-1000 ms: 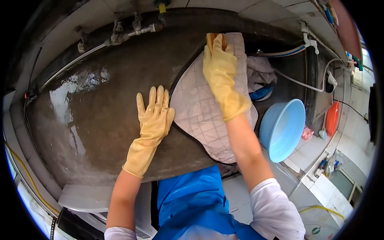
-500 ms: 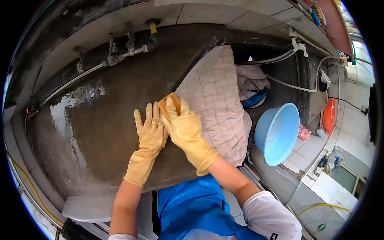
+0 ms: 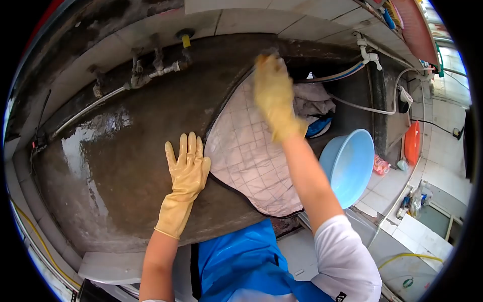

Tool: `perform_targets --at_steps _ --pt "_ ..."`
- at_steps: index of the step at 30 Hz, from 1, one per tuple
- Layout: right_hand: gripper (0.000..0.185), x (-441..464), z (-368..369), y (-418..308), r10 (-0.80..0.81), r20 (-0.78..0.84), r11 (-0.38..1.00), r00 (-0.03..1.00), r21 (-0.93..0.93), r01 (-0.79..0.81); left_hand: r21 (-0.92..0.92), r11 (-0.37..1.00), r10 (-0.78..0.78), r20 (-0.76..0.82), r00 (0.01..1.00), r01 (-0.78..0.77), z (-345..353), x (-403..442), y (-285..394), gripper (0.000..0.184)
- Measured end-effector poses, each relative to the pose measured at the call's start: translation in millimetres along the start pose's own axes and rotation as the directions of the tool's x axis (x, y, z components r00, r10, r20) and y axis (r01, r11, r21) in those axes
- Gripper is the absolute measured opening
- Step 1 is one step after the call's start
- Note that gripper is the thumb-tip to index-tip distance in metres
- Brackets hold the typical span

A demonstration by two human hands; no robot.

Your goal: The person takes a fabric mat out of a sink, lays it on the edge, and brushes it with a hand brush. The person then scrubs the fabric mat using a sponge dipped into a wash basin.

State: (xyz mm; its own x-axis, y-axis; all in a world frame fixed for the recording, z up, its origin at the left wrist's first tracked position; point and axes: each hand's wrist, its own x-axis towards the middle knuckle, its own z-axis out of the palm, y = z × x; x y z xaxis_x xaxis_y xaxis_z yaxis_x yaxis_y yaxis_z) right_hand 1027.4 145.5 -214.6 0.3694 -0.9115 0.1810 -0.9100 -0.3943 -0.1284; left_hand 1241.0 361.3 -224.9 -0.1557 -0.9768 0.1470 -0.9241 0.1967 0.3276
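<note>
1. Quilted cloth lies spread on the dark slab, just beyond the blue apron.
2. My left hand is open wide and flat on the slab, just beside the cloth.
3. I see a blue basin to the cloth's right.
4. My right hand, blurred, grips an orange block at the cloth's far end.

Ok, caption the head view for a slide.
Gloved left hand spread on wet slab beside a quilted pad; gloved right hand blurred over its far end; blue basin nearby.
</note>
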Motion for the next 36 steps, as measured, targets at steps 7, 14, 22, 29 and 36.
perform_targets --at_steps 7,14,22,29,36 --pt "0.045 -94 -7 -105 0.002 0.043 0.996 0.999 0.084 -0.006 0.058 0.996 0.065 -0.025 0.998 -0.063 6 -8 -6 0.056" --pt "0.056 -77 -17 -85 -0.117 0.015 0.981 0.993 -0.152 0.117 0.012 1.000 0.002 -0.079 0.997 -0.001 3 -2 0 0.058" --pt "0.049 -79 -40 -83 -0.245 0.079 0.950 0.966 -0.177 0.255 0.037 0.999 0.003 -0.065 0.998 0.000 2 -4 2 0.056" --pt "0.055 -113 -32 -81 -0.349 0.128 0.936 0.928 0.092 0.339 0.031 0.999 0.031 -0.109 0.994 -0.028 4 -4 1 0.057" --pt "0.065 -197 -69 -94 -0.259 0.351 0.920 0.900 0.374 0.119 0.032 0.999 -0.003 -0.062 0.998 0.005 3 -1 -1 0.055"
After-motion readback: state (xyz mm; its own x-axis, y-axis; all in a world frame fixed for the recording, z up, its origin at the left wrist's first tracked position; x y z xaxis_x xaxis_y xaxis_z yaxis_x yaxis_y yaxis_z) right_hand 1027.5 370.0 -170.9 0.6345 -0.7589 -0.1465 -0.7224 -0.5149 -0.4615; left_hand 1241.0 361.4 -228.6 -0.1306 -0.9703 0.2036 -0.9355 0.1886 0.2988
